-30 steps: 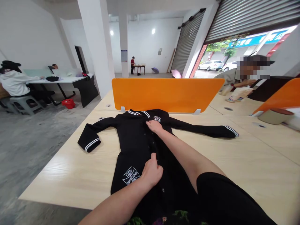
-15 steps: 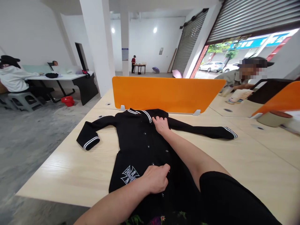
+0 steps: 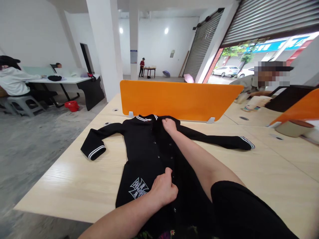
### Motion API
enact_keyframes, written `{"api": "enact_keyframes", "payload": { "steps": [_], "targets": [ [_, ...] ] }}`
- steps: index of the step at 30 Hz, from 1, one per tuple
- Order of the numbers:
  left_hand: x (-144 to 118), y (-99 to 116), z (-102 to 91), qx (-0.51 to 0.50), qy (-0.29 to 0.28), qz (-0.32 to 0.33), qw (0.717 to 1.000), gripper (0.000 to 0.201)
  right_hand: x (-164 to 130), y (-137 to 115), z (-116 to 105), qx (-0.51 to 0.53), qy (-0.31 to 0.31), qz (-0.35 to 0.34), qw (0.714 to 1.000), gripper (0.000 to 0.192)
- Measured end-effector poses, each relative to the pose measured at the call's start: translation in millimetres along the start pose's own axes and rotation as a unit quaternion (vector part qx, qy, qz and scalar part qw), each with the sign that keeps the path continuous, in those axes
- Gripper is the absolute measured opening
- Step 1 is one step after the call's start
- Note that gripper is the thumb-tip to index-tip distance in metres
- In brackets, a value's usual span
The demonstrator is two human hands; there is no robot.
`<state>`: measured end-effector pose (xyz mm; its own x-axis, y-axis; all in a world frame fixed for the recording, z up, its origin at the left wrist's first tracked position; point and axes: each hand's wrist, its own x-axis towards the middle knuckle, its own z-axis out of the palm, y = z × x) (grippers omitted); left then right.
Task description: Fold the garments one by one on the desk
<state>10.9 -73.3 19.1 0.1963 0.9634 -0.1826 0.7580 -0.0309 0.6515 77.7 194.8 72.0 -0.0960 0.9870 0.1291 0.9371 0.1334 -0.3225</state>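
Since half a second ago the right hand has slid up the front of the black jacket to just under its collar, and the left hand has pulled back a little along the button line. Under both hands a pale wooden table carries the jacket, which lies flat with its sleeves spread out to either side of the hands. Beyond the right hand an orange divider stands upright. The right hand presses flat on the cloth, fingers close together. The left hand is curled narrow, pinching the jacket's front edge just right of a white cross print.
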Motion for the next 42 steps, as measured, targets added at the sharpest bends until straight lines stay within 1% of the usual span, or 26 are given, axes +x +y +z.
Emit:
{"api": "enact_keyframes", "payload": {
  "steps": [1,3,4,6,7,9,11,13,15,17,20,22,23,24,25,28,29,31,34,36,37,39,41,42],
  "targets": [
    [1,-1,-0.3,0.002,0.0,0.002,1.0,0.041,-5,-6,10,0.01,-0.028,-0.019,0.999,0.04],
    [2,-3,-1.2,0.015,-0.009,0.017,1.0,0.035,-15,-12,23,0.029,-0.074,-0.055,0.995,0.033],
    [2,-4,-1.9,0.021,-0.014,0.029,0.999,0.031,-20,-12,26,0.037,-0.084,-0.07,0.993,0.031],
    [3,-6,-3.4,0.022,-0.021,0.058,0.998,0.022,-30,-2,25,0.047,-0.075,-0.079,0.993,0.031],
    [3,-6,-4.2,0.019,-0.018,0.072,0.997,0.021,-36,7,22,0.047,-0.058,-0.07,0.995,0.034],
    [5,-6,-6.6,0.018,0.014,0.092,0.995,0.029,-51,33,13,0.033,-0.019,-0.026,0.999,0.04],
    [7,-7,-10.5,0.035,0.071,0.099,0.992,0.034,-71,63,5,0.008,0.006,0.035,0.999,0.041],
    [9,-9,-16.9,0.078,0.136,0.091,0.983,0.028,-95,91,1,-0.017,0.011,0.084,0.996,0.038],
    [11,-14,-25.8,0.142,0.193,0.063,0.969,0.021,-117,112,0,-0.041,0.002,0.114,0.993,0.036],
    [10,-22,-36.2,0.21,0.246,0.011,0.946,0.019,-137,125,0,-0.055,-0.019,0.123,0.991,0.035],
    [3,-40,-50.7,0.28,0.312,-0.092,0.903,0.027,-160,131,1,-0.048,-0.041,0.114,0.991,0.028],
    [-5,-54,-57.9,0.307,0.339,-0.153,0.876,0.035,-173,131,1,-0.036,-0.033,0.109,0.993,0.027],
    [-9,-60,-60.7,0.315,0.343,-0.181,0.867,0.038,-180,132,1,-0.029,-0.026,0.109,0.993,0.028],
    [-14,-66,-63.0,0.318,0.336,-0.203,0.863,0.038,-188,132,1,-0.022,-0.018,0.107,0.994,0.03],
    [-20,-72,-65.1,0.314,0.319,-0.22,0.867,0.036,-195,133,1,-0.016,-0.01,0.104,0.994,0.031],
    [-39,-83,-70.0,0.269,0.238,-0.24,0.902,0.029,-221,137,-3,-0.014,-0.002,0.095,0.995,0.031],
    [-47,-86,-70.9,0.254,0.214,-0.243,0.911,0.028,-231,139,-5,-0.019,-0.005,0.091,0.996,0.031],
    [-65,-89,-71.1,0.243,0.177,-0.252,0.92,0.029,-253,143,-9,-0.041,-0.02,0.078,0.996,0.032],
    [-95,-91,-67.2,0.265,0.129,-0.246,0.923,0.03,-285,148,-15,-0.092,-0.054,0.041,0.993,0.031],
    [-111,-89,-63.9,0.291,0.11,-0.237,0.92,0.03,-300,152,-20,-0.122,-0.084,0.014,0.989,0.029],
    [-116,-88,-62.8,0.312,0.114,-0.226,0.916,0.03,-305,153,-24,-0.133,-0.096,0.003,0.987,0.028],
    [-119,-85,-62.3,0.361,0.156,-0.184,0.901,0.032,-307,151,-32,-0.135,-0.09,-0.006,0.987,0.025],
    [-110,-81,-62.8,0.385,0.216,-0.1,0.892,0.036,-299,143,-37,-0.092,-0.046,-0.014,0.995,0.022],
    [-101,-78,-62.8,0.38,0.233,-0.045,0.894,0.037,-293,135,-38,-0.05,-0.022,-0.025,0.998,0.021]
  ]
}}
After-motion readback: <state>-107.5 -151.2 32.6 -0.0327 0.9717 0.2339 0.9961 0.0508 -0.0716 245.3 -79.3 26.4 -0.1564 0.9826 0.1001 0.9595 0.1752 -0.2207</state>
